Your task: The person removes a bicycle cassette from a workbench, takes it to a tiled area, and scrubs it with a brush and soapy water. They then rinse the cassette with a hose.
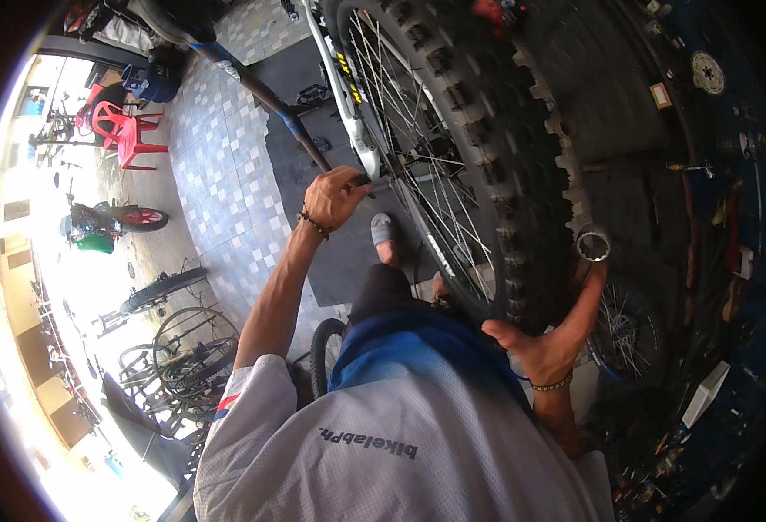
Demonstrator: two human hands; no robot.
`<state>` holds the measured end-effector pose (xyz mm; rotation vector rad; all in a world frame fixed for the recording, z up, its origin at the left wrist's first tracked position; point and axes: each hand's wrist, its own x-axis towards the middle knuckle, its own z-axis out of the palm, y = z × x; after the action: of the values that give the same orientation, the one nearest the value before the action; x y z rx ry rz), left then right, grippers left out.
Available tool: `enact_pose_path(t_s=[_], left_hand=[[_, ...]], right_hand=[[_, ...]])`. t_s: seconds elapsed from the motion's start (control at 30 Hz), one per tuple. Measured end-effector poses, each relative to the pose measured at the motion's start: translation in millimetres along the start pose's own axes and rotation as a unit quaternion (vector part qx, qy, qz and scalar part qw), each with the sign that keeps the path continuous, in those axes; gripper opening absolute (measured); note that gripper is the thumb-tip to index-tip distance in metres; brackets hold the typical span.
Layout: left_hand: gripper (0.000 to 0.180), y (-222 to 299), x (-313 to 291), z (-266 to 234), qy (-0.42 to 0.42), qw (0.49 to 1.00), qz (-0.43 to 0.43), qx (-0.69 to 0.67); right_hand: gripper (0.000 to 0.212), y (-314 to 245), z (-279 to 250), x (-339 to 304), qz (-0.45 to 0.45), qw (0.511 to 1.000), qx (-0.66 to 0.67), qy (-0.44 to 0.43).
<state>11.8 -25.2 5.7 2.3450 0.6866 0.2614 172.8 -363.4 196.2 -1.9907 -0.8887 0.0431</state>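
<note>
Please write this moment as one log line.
left hand: curled at white fork end | right hand: open beside knobby tyre, contact unclear

the floor is laid with small square tiles in white, grey and blue, with a dark mat over part of it. at left the room is open to strong daylight, so bright that much out there is washed out. a red plastic chair is by that side, and a motorbike and parked bikes are lower down. the right side is much dimmer: a dark wall bears a pale round disc, and small items there are too dim to name.
</note>
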Motion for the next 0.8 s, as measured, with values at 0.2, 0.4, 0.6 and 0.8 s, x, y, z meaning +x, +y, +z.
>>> enact_pose_path(t_s=[0.2, 0.4, 0.6, 0.8], left_hand=[[0.020, -15, -1, 0, 0.009, 0.998, 0.032, -0.051], [0.022, -11, -2, 1, 0.055, 0.993, 0.101, 0.013], [0.031, -11, 0, 0, 0.036, 0.995, 0.091, 0.021], [0.058, -8, -4, 0, -0.053, 0.948, -0.187, -0.252]], right_hand=[[0.105, 4, 4, -13, -0.016, 0.997, -0.066, 0.043], [0.091, 4, -2, -16, -0.054, 0.986, -0.151, 0.033], [0.098, 0, -1, -6, -0.051, 0.990, -0.127, 0.026], [0.127, -12, -10, 1, -0.005, 0.997, -0.073, -0.012]])
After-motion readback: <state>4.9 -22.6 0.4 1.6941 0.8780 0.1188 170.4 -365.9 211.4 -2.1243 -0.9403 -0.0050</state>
